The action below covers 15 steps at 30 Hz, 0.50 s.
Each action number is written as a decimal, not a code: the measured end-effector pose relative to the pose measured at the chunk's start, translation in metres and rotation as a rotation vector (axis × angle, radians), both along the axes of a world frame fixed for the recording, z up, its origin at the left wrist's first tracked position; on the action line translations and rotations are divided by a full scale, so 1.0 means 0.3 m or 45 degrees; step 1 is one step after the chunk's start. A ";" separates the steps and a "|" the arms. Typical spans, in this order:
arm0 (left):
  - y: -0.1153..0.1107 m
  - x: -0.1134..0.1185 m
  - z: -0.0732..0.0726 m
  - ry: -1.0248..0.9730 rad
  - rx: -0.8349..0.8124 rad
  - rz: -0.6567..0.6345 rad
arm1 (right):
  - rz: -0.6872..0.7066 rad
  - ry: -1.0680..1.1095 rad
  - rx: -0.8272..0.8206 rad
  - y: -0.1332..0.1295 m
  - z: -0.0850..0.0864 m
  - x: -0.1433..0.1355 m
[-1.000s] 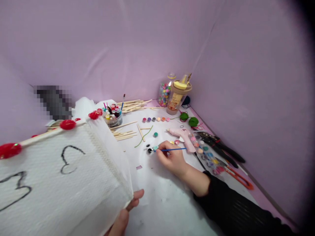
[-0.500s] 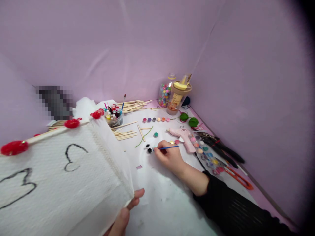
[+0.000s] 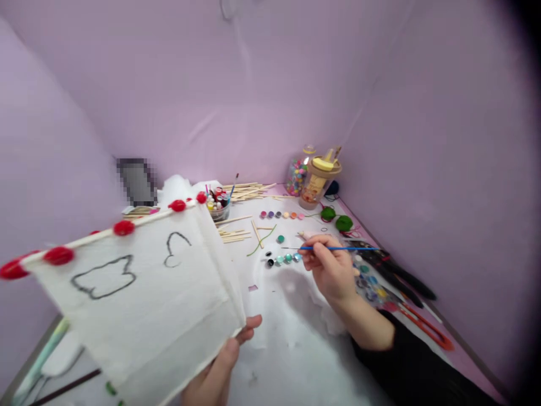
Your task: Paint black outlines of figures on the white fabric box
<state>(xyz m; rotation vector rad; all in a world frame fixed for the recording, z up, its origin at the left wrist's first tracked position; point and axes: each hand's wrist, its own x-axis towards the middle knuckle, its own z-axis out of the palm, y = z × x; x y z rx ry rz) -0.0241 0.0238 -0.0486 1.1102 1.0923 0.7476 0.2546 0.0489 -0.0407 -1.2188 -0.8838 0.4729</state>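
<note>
My left hand (image 3: pixel 220 361) grips the lower right edge of a white paper-covered, box-like frame (image 3: pixel 169 316), tilted up at the left. Red tufts (image 3: pixel 124 228) line its top edge. A closed black cloud outline (image 3: pixel 103 277) and a partial black curved line (image 3: pixel 177 242) mark its face. Between the fingertips of my right hand (image 3: pixel 332 268) is a thin blue paintbrush (image 3: pixel 355 248), held level with its tip to the left. Under the tip stands an open pot of black paint (image 3: pixel 271 263), joined to a row of teal and blue pots (image 3: pixel 288 258).
Wooden sticks (image 3: pixel 236 235) and a tub of paint pots (image 3: pixel 220 210) are behind the frame. At the back stand a jar of coloured balls (image 3: pixel 297 177) and a lidded cup (image 3: pixel 316 183). Pliers (image 3: pixel 401 273) and an orange cutter (image 3: pixel 426 327) lie right.
My right hand has lifted the paintbrush away from the black pot, exposing the teal and blue pots. The view has shifted, and more of the white frame now shows, including the whole cloud outline.
</note>
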 end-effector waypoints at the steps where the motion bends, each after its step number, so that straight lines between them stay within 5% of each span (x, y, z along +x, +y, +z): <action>1: 0.001 0.008 -0.005 -0.074 0.032 0.023 | 0.039 0.044 0.028 0.000 0.038 0.001; 8: 0.009 0.031 -0.011 -0.349 0.090 0.034 | 0.224 0.151 0.242 0.009 0.330 -0.169; 15: 0.011 0.047 0.017 -0.307 0.035 0.075 | 0.123 0.080 0.608 0.069 0.360 -0.420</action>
